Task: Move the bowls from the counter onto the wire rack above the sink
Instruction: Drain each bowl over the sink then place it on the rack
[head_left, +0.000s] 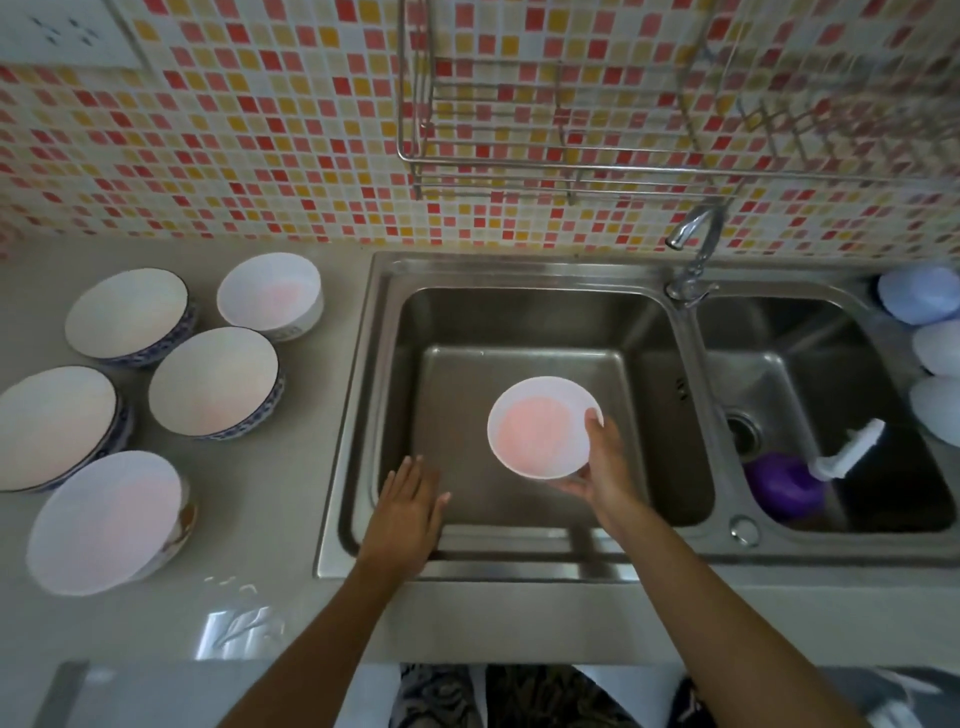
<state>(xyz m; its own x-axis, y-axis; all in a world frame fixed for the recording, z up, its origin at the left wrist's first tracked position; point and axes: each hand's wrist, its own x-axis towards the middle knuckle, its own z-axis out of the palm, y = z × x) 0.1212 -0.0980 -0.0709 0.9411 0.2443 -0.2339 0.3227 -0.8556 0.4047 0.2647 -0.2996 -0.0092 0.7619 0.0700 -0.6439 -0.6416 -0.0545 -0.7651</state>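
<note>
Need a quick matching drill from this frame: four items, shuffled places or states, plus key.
Items:
1. small white bowl
2. wire rack
3. purple object
4. left hand

Places or states:
A. lying in the right sink basin beside a white brush
B. fingers straight, holding nothing, over the near left corner of the left sink basin
C. gripped at its rim by the right hand, over the left sink basin
D. on the tiled wall above the sink, no bowls on it yet

Pairs: 1-C, 2-D, 3-A, 4-B
</note>
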